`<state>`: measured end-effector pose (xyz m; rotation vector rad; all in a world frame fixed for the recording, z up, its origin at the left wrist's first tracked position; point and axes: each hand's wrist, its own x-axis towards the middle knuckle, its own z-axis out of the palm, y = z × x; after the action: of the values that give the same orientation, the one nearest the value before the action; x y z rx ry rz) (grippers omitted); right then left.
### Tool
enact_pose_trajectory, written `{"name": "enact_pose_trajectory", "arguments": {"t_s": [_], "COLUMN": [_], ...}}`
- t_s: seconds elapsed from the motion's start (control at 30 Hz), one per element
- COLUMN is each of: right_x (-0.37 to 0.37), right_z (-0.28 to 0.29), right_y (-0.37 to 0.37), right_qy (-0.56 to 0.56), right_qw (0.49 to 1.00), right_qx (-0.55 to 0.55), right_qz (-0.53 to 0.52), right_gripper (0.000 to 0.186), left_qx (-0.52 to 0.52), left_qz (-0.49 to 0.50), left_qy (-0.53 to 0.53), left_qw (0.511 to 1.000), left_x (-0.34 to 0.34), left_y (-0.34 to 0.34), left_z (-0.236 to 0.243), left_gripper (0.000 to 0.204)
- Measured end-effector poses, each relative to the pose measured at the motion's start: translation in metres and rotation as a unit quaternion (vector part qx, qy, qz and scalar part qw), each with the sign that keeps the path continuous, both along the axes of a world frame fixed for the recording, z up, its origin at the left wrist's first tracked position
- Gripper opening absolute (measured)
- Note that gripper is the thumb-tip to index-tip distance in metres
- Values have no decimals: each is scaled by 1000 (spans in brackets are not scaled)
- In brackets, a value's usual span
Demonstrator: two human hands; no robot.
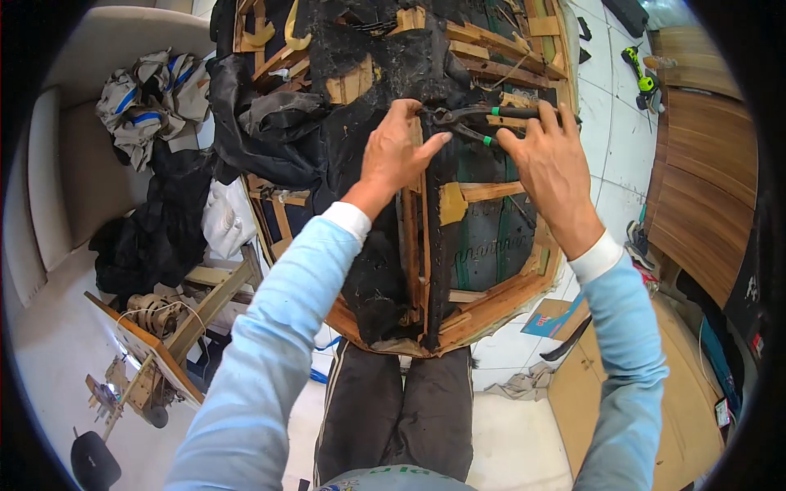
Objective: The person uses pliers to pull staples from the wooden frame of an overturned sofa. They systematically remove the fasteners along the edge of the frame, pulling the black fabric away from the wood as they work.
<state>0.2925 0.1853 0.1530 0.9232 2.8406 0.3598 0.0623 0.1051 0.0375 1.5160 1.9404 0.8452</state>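
In front of me lies an upturned wooden furniture frame (499, 309) with torn black fabric (352, 176) over its middle. My right hand (553, 159) grips pliers (458, 123) with dark handles and green bands; the handles are spread apart. The jaws point left, against the fabric-covered middle rail (438, 217). Close to the jaws, my left hand (395, 151) curls its fingers over the black fabric at the rail, its thumb stretched toward the pliers. Its fingertips and the very end of the jaws are partly hidden.
Zigzag springs (491, 250) show inside the frame's right half. At left stand a beige sofa (78, 155) with crumpled cloth (155, 102) and a wooden stand with a motor (155, 315). A green-and-black power tool (643, 78) lies on the tiles, near a wooden cabinet (704, 164).
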Motion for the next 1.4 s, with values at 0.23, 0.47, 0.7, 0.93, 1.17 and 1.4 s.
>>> {"name": "enact_pose_trajectory", "arguments": {"t_s": [0.23, 0.47, 0.7, 0.93, 1.17, 1.4], "right_x": [-33, -54, -65, -69, -115, -109], "right_z": [22, 37, 38, 28, 30, 27], "right_y": [21, 26, 49, 63, 65, 66], "right_qy": [-132, -194, -240, -195, -133, -144], "right_qw": [991, 980, 964, 970, 976, 978], "right_qx": [-20, 4, 7, 27, 76, 42], "right_qz": [30, 40, 110, 140, 153, 146], "right_gripper": [15, 19, 18, 11, 18, 8], "left_qx": [-56, -115, -70, -90, -110, -90], "left_qz": [75, 72, 74, 94, 126, 100], "left_qy": [18, -5, -5, -25, -57, -42], "left_qw": [995, 991, 995, 991, 984, 990], "left_x": [18, 10, 9, 8, 13, 17], "left_y": [12, 28, 22, 23, 24, 21], "left_z": [4, 11, 1, 0, 11, 11], "left_gripper": [62, 62, 62, 63, 66, 69]}}
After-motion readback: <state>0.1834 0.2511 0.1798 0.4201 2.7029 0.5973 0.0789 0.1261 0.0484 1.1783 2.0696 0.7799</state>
